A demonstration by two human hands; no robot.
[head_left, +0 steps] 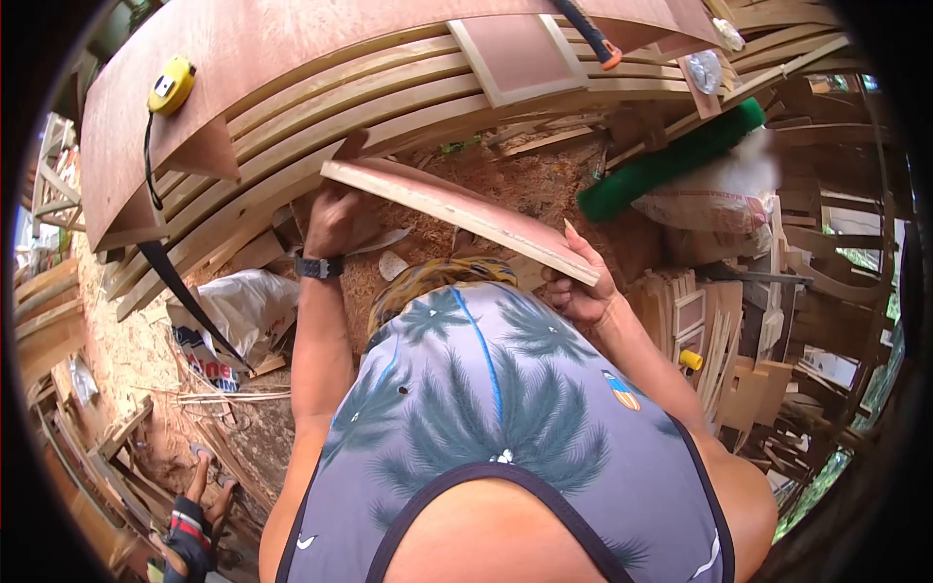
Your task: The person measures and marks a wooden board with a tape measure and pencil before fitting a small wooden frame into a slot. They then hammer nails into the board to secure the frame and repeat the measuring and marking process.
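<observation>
I hold a flat reddish wooden board (457, 209) level in front of my body, below the edge of the workbench. My left hand (335, 216), with a dark watch on its wrist, grips the board's left end. The board's right end rests in my right hand (580, 287), with the fingers curled under it and the thumb on top. The workbench top (253, 49) is a brown plywood sheet with several long pale wooden slats (389, 92) stacked along its near edge.
A yellow tape measure (171, 85) lies on the bench at left. A small framed panel (520, 53) sits on the slats. A green roll (671, 160) leans at right over a sack. Sawdust covers the floor; stacked wood pieces (719, 340) stand at right. A person crouches at lower left (190, 530).
</observation>
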